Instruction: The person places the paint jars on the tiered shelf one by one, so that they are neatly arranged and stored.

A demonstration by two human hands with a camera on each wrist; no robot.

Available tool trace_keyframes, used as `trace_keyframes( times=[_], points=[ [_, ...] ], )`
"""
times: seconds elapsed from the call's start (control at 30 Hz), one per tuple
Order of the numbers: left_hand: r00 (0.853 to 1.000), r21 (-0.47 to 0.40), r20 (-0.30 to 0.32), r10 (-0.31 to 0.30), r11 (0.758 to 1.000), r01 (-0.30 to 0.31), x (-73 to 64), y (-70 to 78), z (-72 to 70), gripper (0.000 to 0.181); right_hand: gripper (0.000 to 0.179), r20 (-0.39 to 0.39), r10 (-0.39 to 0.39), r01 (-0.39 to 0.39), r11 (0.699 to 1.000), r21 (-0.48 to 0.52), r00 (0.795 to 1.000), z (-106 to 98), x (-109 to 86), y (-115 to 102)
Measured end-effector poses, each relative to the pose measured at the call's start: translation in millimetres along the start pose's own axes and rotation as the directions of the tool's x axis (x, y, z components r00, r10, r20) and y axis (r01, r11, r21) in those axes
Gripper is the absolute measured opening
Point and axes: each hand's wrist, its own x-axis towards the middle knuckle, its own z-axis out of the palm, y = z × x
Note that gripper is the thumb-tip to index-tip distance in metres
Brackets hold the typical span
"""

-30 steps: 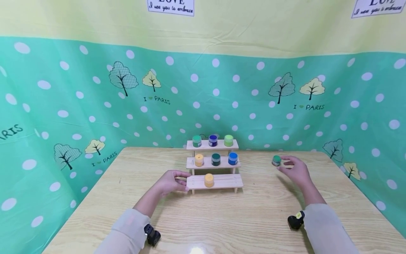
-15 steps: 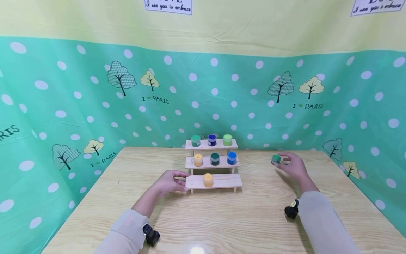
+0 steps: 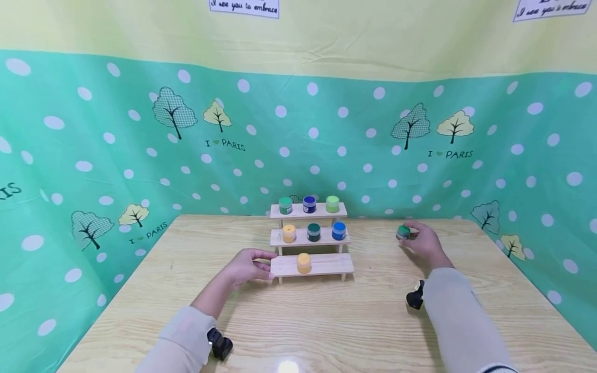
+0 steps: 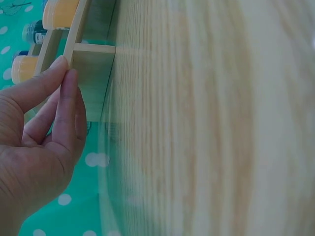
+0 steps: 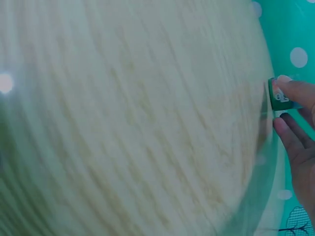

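Note:
My left hand (image 3: 244, 267) pinches the left end of the bottom shelf of a three-tier wooden rack (image 3: 328, 265); the left wrist view shows the thumb on top of the shelf's edge (image 4: 77, 34) and fingertips against its underside. Out to the right, my right hand (image 3: 425, 243) holds a small paint jar with a green lid (image 3: 402, 232) between thumb and fingers. In the right wrist view that jar (image 5: 278, 97) is partly covered by the thumb and sits close over the table. An orange paint jar (image 3: 303, 263) stands alone on the bottom shelf.
On the rack's middle tier are an orange jar (image 3: 289, 234), a dark green jar (image 3: 313, 232) and a blue jar (image 3: 339, 231). Its top tier bears green (image 3: 285, 206), dark blue (image 3: 309, 204) and light green (image 3: 332, 204) jars. A patterned cloth (image 3: 312, 119) hangs behind the wooden table (image 3: 298, 321).
My right forearm has swung a little left and forward, and the hand now covers more of the green-lidded jar. My left hand keeps its grip on the rack; the head view has shifted slightly.

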Motion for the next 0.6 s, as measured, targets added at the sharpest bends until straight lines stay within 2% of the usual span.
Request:
trace_keyframes(
  times=[0.23,0.6],
  points=[
    [1.000,0.016,-0.005,-0.006,1.000,0.006,-0.2,-0.1,0.1,0.058,0.057,-0.041,-0.003,0.001,0.999,-0.045,0.999,8,0.6,-4],
    [1.000,0.006,-0.008,-0.013,1.000,0.014,1.0,-1.0,-0.7,0.058,0.044,-0.125,-0.058,0.053,0.998,-0.043,0.990,14,-0.7,-2]
  ],
)
